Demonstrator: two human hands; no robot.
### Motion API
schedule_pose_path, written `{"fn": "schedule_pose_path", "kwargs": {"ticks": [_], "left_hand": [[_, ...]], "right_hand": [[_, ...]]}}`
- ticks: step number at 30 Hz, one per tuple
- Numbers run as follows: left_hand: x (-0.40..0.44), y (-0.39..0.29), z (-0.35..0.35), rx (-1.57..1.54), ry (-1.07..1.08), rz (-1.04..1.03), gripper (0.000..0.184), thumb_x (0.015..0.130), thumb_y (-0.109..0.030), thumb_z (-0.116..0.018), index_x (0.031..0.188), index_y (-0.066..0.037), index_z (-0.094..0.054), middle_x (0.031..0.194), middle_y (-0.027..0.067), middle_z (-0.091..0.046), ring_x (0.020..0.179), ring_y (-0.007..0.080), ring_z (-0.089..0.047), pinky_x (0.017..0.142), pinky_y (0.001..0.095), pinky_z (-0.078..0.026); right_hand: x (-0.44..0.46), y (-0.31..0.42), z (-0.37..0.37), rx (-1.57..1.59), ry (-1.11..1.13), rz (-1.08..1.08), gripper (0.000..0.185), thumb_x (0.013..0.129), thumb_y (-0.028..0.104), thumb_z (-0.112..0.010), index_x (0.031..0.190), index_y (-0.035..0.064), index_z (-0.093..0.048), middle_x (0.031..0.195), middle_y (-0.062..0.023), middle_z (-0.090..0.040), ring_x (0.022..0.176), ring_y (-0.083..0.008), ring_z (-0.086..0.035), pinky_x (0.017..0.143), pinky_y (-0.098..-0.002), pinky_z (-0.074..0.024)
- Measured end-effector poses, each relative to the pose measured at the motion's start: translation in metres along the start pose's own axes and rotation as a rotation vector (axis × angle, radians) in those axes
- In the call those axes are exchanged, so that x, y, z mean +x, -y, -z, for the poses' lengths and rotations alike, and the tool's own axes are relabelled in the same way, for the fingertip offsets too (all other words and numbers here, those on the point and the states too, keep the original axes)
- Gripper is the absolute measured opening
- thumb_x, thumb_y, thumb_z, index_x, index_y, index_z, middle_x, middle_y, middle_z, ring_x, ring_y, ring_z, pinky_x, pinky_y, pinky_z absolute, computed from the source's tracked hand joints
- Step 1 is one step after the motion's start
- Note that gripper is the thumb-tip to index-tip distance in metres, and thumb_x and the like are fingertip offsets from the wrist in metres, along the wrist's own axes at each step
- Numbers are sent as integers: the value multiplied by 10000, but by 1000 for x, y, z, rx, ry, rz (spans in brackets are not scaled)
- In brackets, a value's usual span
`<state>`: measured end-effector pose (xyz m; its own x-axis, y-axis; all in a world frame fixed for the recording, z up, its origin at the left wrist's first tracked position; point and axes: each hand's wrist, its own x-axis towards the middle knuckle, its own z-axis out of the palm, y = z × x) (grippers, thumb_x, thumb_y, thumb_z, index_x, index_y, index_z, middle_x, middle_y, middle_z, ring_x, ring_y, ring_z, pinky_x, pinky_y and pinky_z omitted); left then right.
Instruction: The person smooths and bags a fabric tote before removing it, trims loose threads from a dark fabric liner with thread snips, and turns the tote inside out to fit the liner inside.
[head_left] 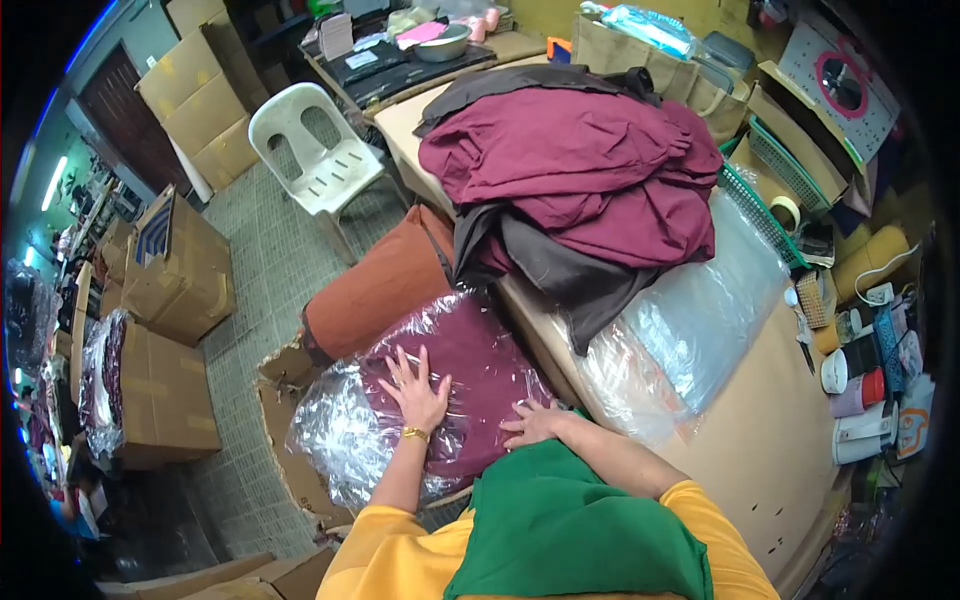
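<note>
Cardboard box (pixel 283 465), brown and open-topped, holds a clear plastic bag (pixel 338 440) of maroon cloth (pixel 482 350); left hand (pixel 418 402), fingers spread, and right hand (pixel 537 423) lie open, palm-down, on the bag.

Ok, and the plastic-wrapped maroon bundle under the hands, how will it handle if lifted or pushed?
The maroon bundle may feel slippery, since glossy clear plastic covers it. It would probably sag rather than stay stiff, as the contents look like soft cloth. Rolling seems unlikely: it lies broad and flattish beneath the left hand and right hand.
</note>
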<state>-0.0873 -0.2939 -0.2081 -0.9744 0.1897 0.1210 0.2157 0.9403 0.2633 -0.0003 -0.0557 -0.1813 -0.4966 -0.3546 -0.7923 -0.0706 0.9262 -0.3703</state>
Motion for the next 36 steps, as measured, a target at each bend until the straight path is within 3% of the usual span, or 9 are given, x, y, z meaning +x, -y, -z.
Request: {"fn": "schedule_pose_path", "kwargs": {"ticks": [6,8,9,10,14,18,22,31,36], "left_hand": [[16,0,-44,99,488,118,916,823,-568,-607,1555,-195,-202,1618,196,-33,1471,449,-78,1106,697,-152],[54,17,-52,98,731,24,818,799,-577,-633,1455,-131,-432,1550,218,-295,1408,408,-326,1114,557,-311],[75,-13,3,71,857,96,645,815,-577,-629,1212,-69,-662,1261,209,-619,1221,367,-568,1046,448,-431],[84,-38,50,16,679,-28,495,881,-510,-611,925,-33,-736,963,174,-718,952,313,-696,870,437,-522],[128,-127,169,-1027,253,-400,281,933,-218,-646,751,-4,-622,851,151,-676,681,172,-638,631,352,-491],[173,-223,224,-553,-589,-815,323,853,-220,-727,1060,5,-624,1061,180,-650,941,329,-636,808,398,-501],[222,-253,197,-438,-438,-862,330,842,-210,-726,1090,-15,-631,1093,164,-652,1056,347,-615,893,394,-490],[261,-265,234,-404,-477,-650,178,930,-191,-626,925,-18,-583,839,173,-667,777,354,-655,668,409,-488],[178,-339,274,-643,-445,-871,143,929,-164,-630,896,-28,-602,815,172,-681,734,361,-668,603,419,-489]], "right_hand": [[15,-12,-6,23,-14,43,715,888,636,-511,1491,273,-387,1596,-166,-202,1457,-402,-203,1148,-596,-223],[1,-4,8,33,-106,61,676,895,528,-588,1443,155,-452,1475,-193,-412,1349,-375,-411,1106,-478,-353],[-19,6,15,81,-203,170,632,908,470,-597,1412,110,-472,1407,-193,-474,1295,-369,-464,1077,-457,-384],[-48,19,25,127,-302,280,587,922,412,-606,1382,65,-492,1340,-194,-535,1240,-364,-517,1047,-437,-416],[-199,32,62,734,-541,645,371,958,210,-600,1281,29,-580,1251,-144,-618,1131,-252,-609,985,-382,-471],[-273,-87,10,590,-1574,-3,144,896,71,-592,1007,10,-660,1021,-107,-672,993,-222,-634,887,-320,-487],[-339,-229,-63,416,-1853,-746,185,879,46,-535,1037,19,-628,1217,-180,-606,1145,-352,-576,984,-419,-455],[-377,-342,-101,425,-1571,-1145,588,925,251,-562,1446,55,-376,1428,-226,-419,1331,-362,-406,1101,-492,-313],[-372,-315,-88,349,-1546,-1241,486,920,342,-596,1291,39,-511,1324,-211,-456,1231,-348,-473,1054,-500,-343]]}}
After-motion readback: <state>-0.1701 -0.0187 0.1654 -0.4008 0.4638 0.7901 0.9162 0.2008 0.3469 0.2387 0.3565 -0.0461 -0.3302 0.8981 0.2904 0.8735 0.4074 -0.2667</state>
